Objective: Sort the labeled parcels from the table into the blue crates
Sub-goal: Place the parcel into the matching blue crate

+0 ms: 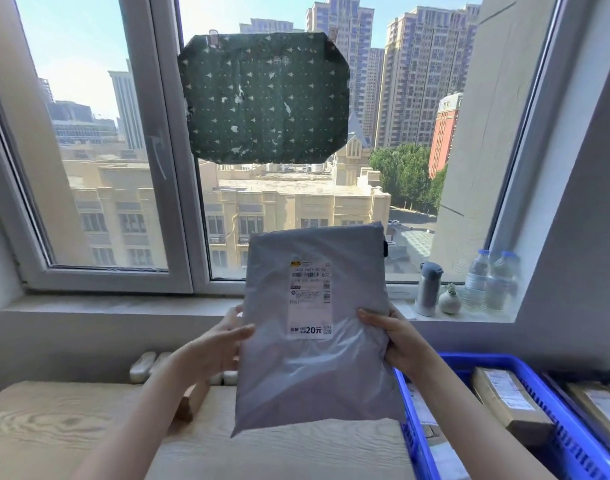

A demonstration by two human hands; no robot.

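My right hand (397,341) pinched the grey parcel (314,368) at its right edge, my left hand (220,344) the left edge; it seemed light, soft, slippery, best held by both sides.

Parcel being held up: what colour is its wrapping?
The parcel is plain pale grey, with a white label. Head view shows it.
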